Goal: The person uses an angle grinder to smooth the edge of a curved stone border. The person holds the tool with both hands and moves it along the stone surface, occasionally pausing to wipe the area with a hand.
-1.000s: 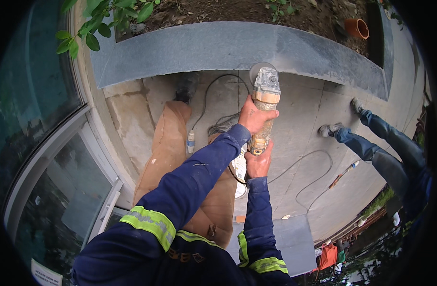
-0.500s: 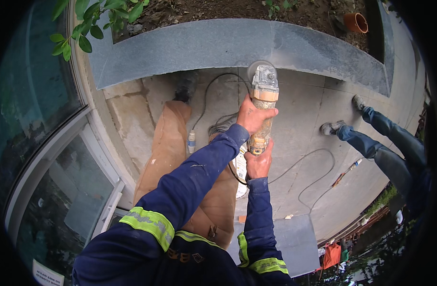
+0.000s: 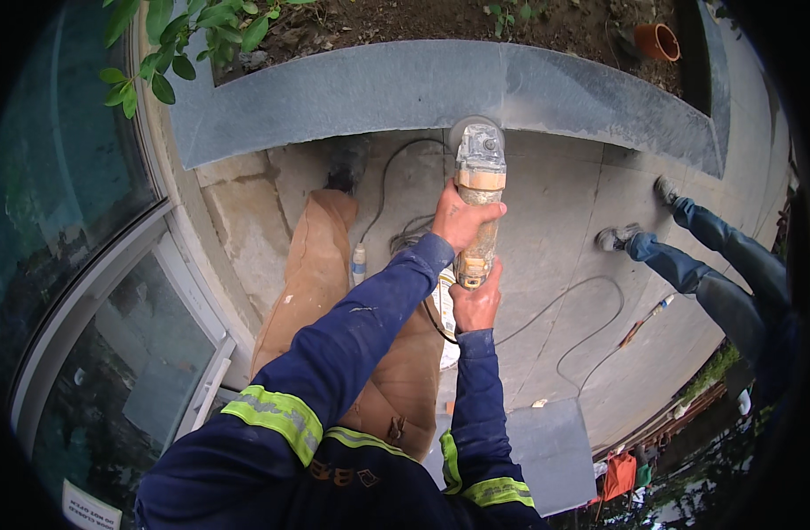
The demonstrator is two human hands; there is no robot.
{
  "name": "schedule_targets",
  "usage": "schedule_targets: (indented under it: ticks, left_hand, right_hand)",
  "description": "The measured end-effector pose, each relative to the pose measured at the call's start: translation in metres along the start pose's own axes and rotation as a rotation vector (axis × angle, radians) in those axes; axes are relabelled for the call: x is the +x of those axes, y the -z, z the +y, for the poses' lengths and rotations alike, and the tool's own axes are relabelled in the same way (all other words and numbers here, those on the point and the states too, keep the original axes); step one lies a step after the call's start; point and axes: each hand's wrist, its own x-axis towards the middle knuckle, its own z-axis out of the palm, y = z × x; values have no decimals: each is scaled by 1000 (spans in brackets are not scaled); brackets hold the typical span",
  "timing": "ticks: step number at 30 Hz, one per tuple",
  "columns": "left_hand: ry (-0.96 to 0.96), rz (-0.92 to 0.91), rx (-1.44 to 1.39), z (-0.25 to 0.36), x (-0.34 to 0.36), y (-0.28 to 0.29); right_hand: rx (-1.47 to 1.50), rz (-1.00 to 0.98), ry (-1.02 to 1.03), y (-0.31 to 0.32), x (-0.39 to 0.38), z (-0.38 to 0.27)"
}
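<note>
An angle grinder [image 3: 481, 181], coated in pale dust over its yellow body, is held out in front of me by both hands. Around the front of its body wraps my left hand [image 3: 460, 218], thumb across the top. My right hand [image 3: 477, 300] grips the rear end. The round grinding disc [image 3: 475, 126] sits at the near edge of a grey stone coping [image 3: 369, 93]; whether it touches the stone I cannot tell. A black power cord [image 3: 383, 190] loops beside the grinder on the left.
Soil [image 3: 396, 22] with an orange pot [image 3: 657, 41] lies beyond the coping. A person's legs [image 3: 688, 256] stand at right. Cables and a plug connector [image 3: 359, 262] lie on the paving. A glass door [image 3: 126, 344] is at left, a grey slab [image 3: 551, 450] near my right arm.
The grinder and both hands have shifted slightly left and a little toward me. Both hands keep their hold on it.
</note>
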Motion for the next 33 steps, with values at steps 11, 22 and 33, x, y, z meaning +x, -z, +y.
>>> schedule_targets:
  ticks: [11,22,33]
  left_hand:
    - [3,-11,-72,19,-1,-1]
    - [21,20,-56,19,-12,-1]
    - [61,23,-79,6,-14,5]
  right_hand:
    - [-39,-4,55,-2,8,-6]
    - [-39,-28,-7,3,-1,-4]
    - [-18,-34,43,4,-2,-2]
